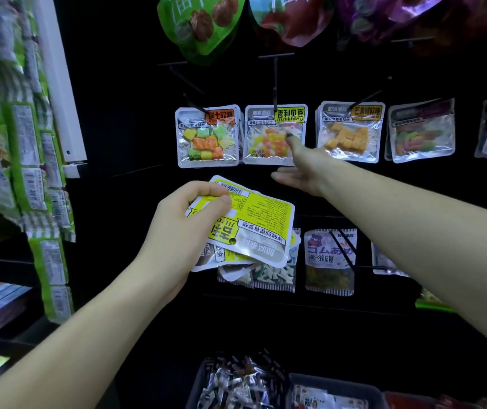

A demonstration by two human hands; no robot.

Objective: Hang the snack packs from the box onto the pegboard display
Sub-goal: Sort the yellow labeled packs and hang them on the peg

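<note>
My left hand [183, 225] grips a small stack of yellow-and-white snack packs [254, 228], held back side up and upside down in front of the black pegboard [124, 113]. My right hand [304, 169] reaches forward with straight fingers, its thumb touching the lower right of the hanging jelly-bean pack [268, 137] with the yellow label. That pack hangs on a black peg [275, 81]. The dark box [198, 385] with more packs sits at the bottom of the view.
Orange-label pack [206, 137] hangs left of the jelly-bean pack, a mango pack [348, 131] and a purple-label pack [422, 131] to its right. Large bags [200, 25] hang above. A bear-print pack [329, 261] hangs lower. Green strips [29, 143] hang at left.
</note>
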